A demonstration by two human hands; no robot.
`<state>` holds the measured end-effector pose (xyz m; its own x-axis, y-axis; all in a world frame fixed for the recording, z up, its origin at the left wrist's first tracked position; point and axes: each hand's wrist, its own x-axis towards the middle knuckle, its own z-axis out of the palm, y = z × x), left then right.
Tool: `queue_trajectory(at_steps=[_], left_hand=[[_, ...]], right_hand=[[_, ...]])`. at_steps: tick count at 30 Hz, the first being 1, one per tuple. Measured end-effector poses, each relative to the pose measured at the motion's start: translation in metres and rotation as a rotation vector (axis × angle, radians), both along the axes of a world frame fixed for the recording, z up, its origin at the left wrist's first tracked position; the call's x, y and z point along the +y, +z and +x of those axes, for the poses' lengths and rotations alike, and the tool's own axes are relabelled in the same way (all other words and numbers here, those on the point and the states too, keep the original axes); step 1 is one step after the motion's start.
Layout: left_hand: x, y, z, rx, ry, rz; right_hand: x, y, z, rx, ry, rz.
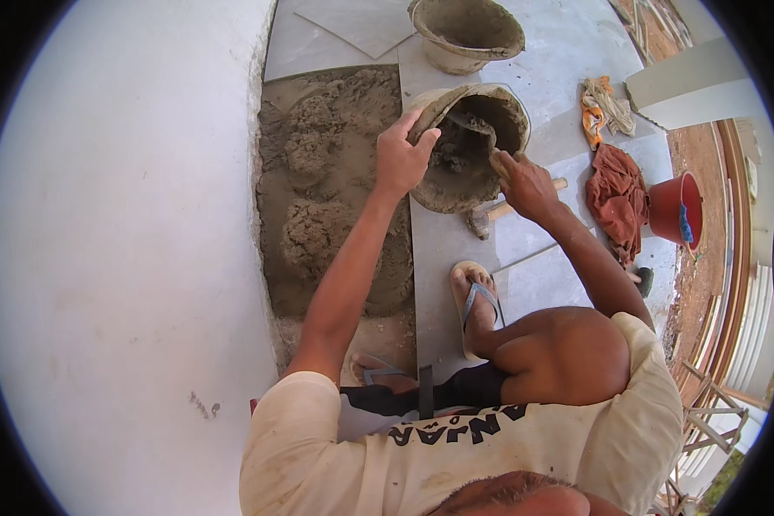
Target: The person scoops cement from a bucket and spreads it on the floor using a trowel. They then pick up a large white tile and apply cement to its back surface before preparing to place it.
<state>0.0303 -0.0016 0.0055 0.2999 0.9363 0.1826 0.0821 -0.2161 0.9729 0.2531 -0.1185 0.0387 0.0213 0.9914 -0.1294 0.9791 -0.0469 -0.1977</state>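
We hold the mortar bucket [445,199] in front of us, above the grey tiled floor [443,284], just right of the wet mortar bed [331,215]; its mouth is tilted toward us; its walls are coated with grey mortar, and loose dark lumps of mortar [447,155] lie inside. The hands are apart, on opposite sides of the mouth; the left hand [404,159] is clamped on the left rim, thumb over the edge; the right hand [529,185] is closed on a mortar-coated tool [483,127] that reaches into the bucket; we cannot tell the tool's exact kind.

Beyond it stands the second bucket [456,62], with mortar caked on its rim and inner wall; the depth of its contents cannot be read. To the far right is the red bucket [665,211], with a blue item [685,224] at its mouth; a reddish-brown cloth [617,198] lies just beside it, near an orange and pale cloth [606,112]. A wooden-handled hammer [479,225] lies on the tiles, partly hidden by the right hand and the mortar bucket.
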Motion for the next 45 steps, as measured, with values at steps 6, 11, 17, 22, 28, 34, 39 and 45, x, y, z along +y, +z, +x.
queue_trajectory(at_steps=[6,11,17,22,28,34,39,45], left_hand=[[0.004,-0.005,-0.004,-0.011,0.006,0.02],[-0.004,0.017,0.01,-0.033,0.016,0.037],[-0.009,0.01,0.006,0.001,0.03,0.056],[0.001,0.011,0.014,-0.053,0.029,0.027],[-0.017,0.008,0.017,-0.03,0.079,0.008],[-0.02,0.009,0.014,0.008,0.115,0.048],[-0.042,0.017,0.028,0.012,0.085,0.095],[-0.046,0.031,0.026,0.048,0.021,0.343]], right_hand=[[-0.013,0.02,0.003,-0.026,0.088,-0.175],[-0.012,-0.017,0.0,-0.12,0.047,-0.087],[-0.013,0.02,-0.002,0.012,0.007,0.064],[-0.022,-0.019,-0.008,-0.075,0.09,-0.275],[-0.017,0.009,-0.011,-0.029,-0.076,-0.003],[-0.023,0.018,0.0,0.038,0.079,-0.164],[-0.011,0.011,-0.001,0.049,-0.215,0.009],[-0.016,0.013,0.004,0.251,-0.131,-0.145]])
